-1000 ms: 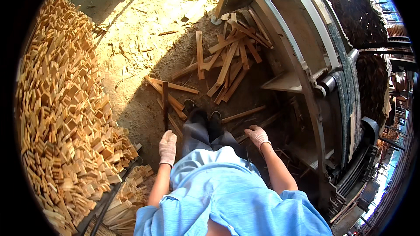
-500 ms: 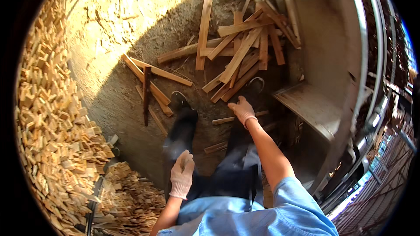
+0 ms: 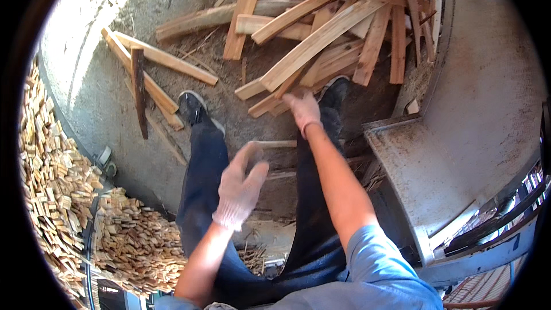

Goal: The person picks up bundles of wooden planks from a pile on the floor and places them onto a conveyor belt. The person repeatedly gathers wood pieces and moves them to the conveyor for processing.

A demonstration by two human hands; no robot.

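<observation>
My right hand (image 3: 304, 110), in a pale knitted glove, reaches to the near end of the wood pile. Its fingers are closed at the lower end of a narrow wooden strip (image 3: 291, 84), partly covering it. A longer, pale wooden strip (image 3: 321, 46) slants across the pile just beyond. Nearer to me and to the left, my gloved left hand (image 3: 242, 186) hangs in the air over the gap between my legs. Its thumb stands apart from the slightly blurred fingers, and it holds nothing.
My shoes (image 3: 195, 108) stand close to the pile. Several loose strips (image 3: 166, 60) and a dark stick (image 3: 139, 92) lie at the left. A heap of short wood pieces (image 3: 57, 183) fills the left edge. A metal panel with a ledge (image 3: 402, 143) rises at the right.
My view has moved down and closer to the pile. My right hand has reached the strip's end and its fingers have closed. My left hand has come forward from near my body, thumb spread.
</observation>
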